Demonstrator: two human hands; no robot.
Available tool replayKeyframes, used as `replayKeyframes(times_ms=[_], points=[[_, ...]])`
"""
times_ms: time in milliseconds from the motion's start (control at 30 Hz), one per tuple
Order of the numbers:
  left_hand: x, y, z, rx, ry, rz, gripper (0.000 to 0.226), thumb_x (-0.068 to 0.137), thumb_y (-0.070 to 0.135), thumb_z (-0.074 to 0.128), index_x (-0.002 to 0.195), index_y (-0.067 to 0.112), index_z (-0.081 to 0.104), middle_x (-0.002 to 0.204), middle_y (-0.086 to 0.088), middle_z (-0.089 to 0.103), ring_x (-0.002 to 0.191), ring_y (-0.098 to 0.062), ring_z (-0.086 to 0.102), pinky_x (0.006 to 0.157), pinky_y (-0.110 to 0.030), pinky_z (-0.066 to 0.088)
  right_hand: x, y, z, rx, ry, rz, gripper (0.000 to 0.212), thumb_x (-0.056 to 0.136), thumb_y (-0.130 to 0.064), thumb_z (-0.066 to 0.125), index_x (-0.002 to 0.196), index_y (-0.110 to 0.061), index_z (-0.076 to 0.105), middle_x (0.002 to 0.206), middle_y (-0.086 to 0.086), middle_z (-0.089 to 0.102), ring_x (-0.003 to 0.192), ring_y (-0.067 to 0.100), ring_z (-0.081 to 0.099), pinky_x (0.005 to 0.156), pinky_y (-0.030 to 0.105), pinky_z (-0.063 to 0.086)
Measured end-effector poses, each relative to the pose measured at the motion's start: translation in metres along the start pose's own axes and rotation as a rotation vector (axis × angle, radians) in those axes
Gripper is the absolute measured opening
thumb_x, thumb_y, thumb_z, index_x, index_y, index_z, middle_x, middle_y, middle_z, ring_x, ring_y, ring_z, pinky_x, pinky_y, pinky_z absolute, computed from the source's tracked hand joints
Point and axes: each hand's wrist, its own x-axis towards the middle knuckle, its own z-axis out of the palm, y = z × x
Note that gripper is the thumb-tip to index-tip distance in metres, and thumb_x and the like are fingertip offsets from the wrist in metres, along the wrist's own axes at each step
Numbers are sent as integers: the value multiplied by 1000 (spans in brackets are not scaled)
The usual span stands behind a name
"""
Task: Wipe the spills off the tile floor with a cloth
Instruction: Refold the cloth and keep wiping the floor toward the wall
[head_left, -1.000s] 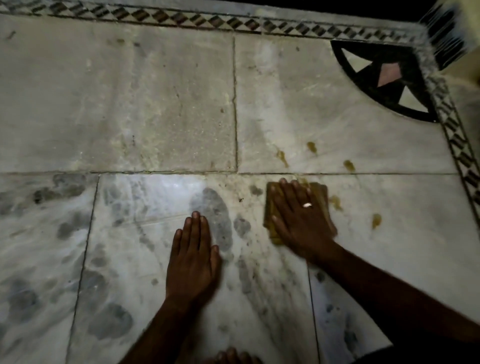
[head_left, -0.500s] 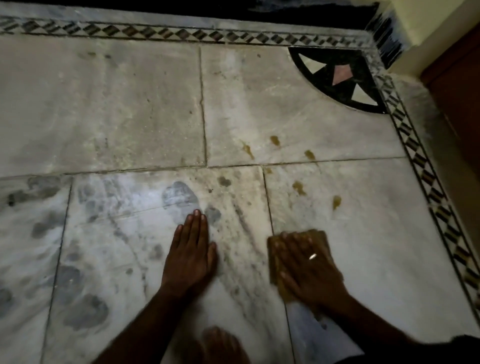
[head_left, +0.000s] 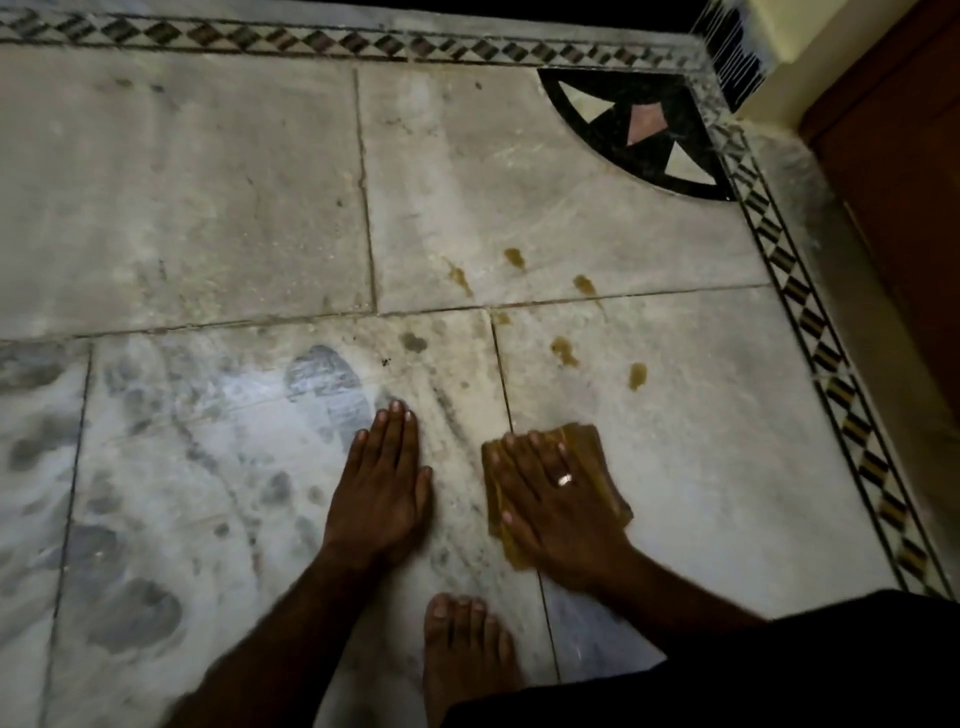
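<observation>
My right hand (head_left: 556, 499), with a ring on one finger, presses flat on a folded yellow-brown cloth (head_left: 597, 452) lying on the pale marble tile floor (head_left: 208, 208). The hand covers most of the cloth. Several yellow-brown spill spots (head_left: 563, 351) dot the floor beyond the cloth, around the tile joints, the nearest about a hand's length from my fingertips. My left hand (head_left: 382, 491) lies flat on the floor to the left of the cloth, fingers together, holding nothing.
My bare foot (head_left: 465, 654) stands just behind the hands. A patterned border strip (head_left: 810, 306) runs along the far and right sides, with a black quarter-circle inlay (head_left: 639, 130) in the corner. A brown door (head_left: 904, 171) and wall stand at the right.
My right hand has pulled the cloth back toward me, away from the spill spots and the tile joint. The left hand has stayed flat in place. My foot has come into view.
</observation>
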Motion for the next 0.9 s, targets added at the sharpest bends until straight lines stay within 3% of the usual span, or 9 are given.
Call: replayKeyframes(times_ms=[100, 233, 400, 467, 600, 700, 800, 900], points=[[-5, -9, 6, -2, 26, 38, 67, 100, 37, 33, 155, -2, 30, 164, -20, 25, 151, -33, 27, 124, -42, 12, -58, 9, 4, 9, -8, 41, 61, 107, -38, 39, 162, -14, 29, 170, 10, 27, 157, 33, 24, 126, 58, 23], [1, -10, 11, 3, 99, 79, 67, 98, 39, 36, 150, -3, 38, 160, -22, 33, 146, -37, 37, 119, -51, 26, -77, 71, 6, -5, -41, 500, 61, 106, -38, 35, 162, -13, 30, 170, 11, 25, 155, 35, 29, 123, 57, 27], [45, 13, 10, -15, 68, 30, 72, 98, 45, 29, 152, -4, 34, 162, -21, 30, 148, -36, 32, 122, -45, 14, 6, 125, -7, 7, 27, 751, 62, 105, -34, 32, 160, -5, 32, 165, 22, 32, 149, 44, 38, 123, 51, 25], [73, 19, 11, -33, 44, 69, 73, 99, 45, 28, 153, -3, 32, 162, -21, 28, 149, -35, 30, 124, -42, 9, 33, 121, -5, 16, 50, 736, 63, 105, -36, 32, 159, -4, 33, 165, 23, 33, 149, 45, 37, 122, 54, 29], [104, 26, 17, -23, 31, 110, 71, 101, 45, 26, 155, -2, 28, 163, -21, 25, 150, -35, 29, 123, -48, 16, 12, 73, 4, 21, 35, 398, 60, 109, -36, 34, 162, -8, 26, 169, 17, 25, 157, 40, 23, 128, 54, 15], [106, 26, 20, -26, 49, 120, 71, 100, 44, 29, 155, -1, 28, 164, -20, 25, 151, -33, 27, 123, -50, 20, -32, 75, 11, -8, 33, 291, 61, 108, -39, 37, 161, -12, 30, 168, 15, 26, 155, 38, 28, 125, 57, 24], [105, 23, 19, -19, 60, 151, 71, 100, 45, 31, 156, 1, 28, 164, -19, 25, 151, -31, 27, 123, -48, 20, -34, 110, 13, -127, 112, 519, 56, 105, -26, 49, 154, 0, 42, 161, 24, 39, 148, 44, 40, 117, 62, 36], [109, 22, 17, 0, 56, 148, 71, 101, 46, 30, 157, 2, 27, 165, -17, 23, 152, -29, 25, 124, -47, 19, 20, 135, 4, -22, 137, 791, 59, 105, -30, 40, 158, -3, 35, 163, 23, 37, 149, 43, 39, 118, 59, 37]])
